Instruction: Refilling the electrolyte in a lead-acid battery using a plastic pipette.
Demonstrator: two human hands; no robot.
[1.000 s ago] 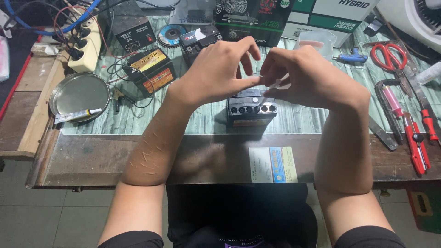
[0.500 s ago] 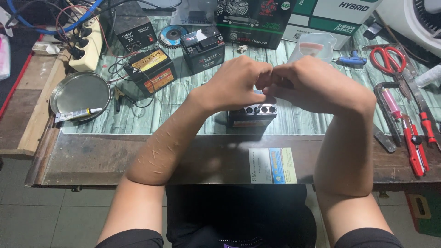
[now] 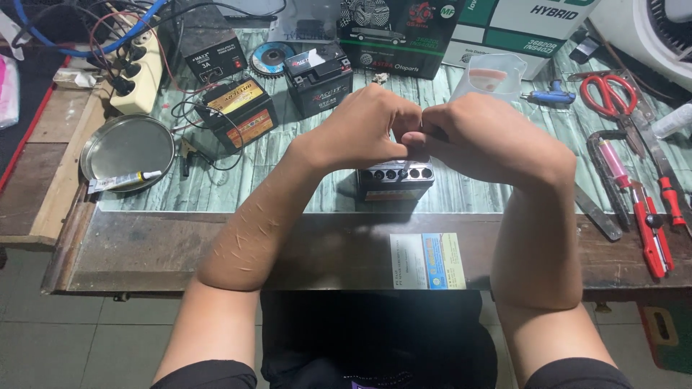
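Both hands, left hand (image 3: 364,126) and right hand (image 3: 479,137), are pinching something tiny together right above the small black battery (image 3: 396,179) sitting at the bench edge, so I'd be keeping wrists steady.

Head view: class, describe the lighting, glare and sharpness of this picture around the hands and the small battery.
Head view: soft, even light; left hand and right hand are fairly sharp; the small battery lies partly in their shadow; mild glare on the round metal tray.
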